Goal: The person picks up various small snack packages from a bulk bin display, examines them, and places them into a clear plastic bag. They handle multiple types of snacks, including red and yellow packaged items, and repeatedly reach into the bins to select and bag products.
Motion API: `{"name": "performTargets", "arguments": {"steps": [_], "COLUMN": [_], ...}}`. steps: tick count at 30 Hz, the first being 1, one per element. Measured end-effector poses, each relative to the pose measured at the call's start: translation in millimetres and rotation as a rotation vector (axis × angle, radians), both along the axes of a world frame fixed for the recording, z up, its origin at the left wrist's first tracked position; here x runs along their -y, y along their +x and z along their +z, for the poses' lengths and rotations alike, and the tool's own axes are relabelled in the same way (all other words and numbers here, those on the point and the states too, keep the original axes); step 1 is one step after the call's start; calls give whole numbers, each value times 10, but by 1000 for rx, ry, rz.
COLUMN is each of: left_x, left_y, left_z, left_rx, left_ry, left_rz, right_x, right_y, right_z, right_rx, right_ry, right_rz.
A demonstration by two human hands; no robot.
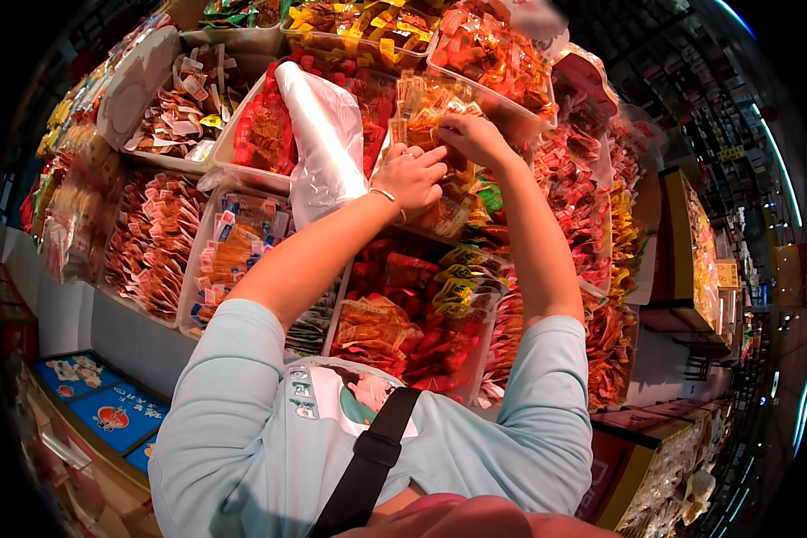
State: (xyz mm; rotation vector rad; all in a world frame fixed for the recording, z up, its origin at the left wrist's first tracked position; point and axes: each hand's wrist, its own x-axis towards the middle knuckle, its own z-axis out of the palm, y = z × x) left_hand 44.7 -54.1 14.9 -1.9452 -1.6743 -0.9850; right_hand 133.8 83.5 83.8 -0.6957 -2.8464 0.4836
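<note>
Both hands are together over a pile of small amber snack packets (420,101) in the middle of the display. My left hand (410,180), with a bangle at the wrist, rests low over the packets with bent fingers; its grip is hidden underneath. From the right, my right hand (476,139) pinches at the edge of a snack packet, its fingertips partly covered. Just left of my hands lies a roll of clear plastic bags (319,138), across a bin of red packets (265,131). Green-and-amber packets (489,195) lie below my right hand.
Clear plastic bins stand side by side. Pink-labelled packets (155,242) fill one at left, blue-and-white-labelled ones (232,249) another. Nearest my body is a bin of red packets (403,316). A raised bin of orange-red packets (491,60) borders the far right. Other display stands (696,255) are farther right.
</note>
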Motion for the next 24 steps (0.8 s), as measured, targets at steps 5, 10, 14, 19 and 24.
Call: {"name": "performTargets", "arguments": {"steps": [5,10,14,19,24], "left_x": [-61,-47,59,-2,65], "left_y": [54,-24,52,151,73], "left_z": [8,-59,315,252,206], "left_rx": [-36,125,275,84,146], "left_ry": [-146,-3,-501,-574,-502], "left_rz": [117,281,215,200,271], "right_x": [-116,-110,29,170,163], "right_y": [38,-45,-116,-160,-330], "right_z": [-143,-95,-19,-70,-14], "right_rx": [-127,-50,42,-257,-184], "right_ry": [-57,-101,-115,220,320], "right_rz": [-108,116,169,146,241]}}
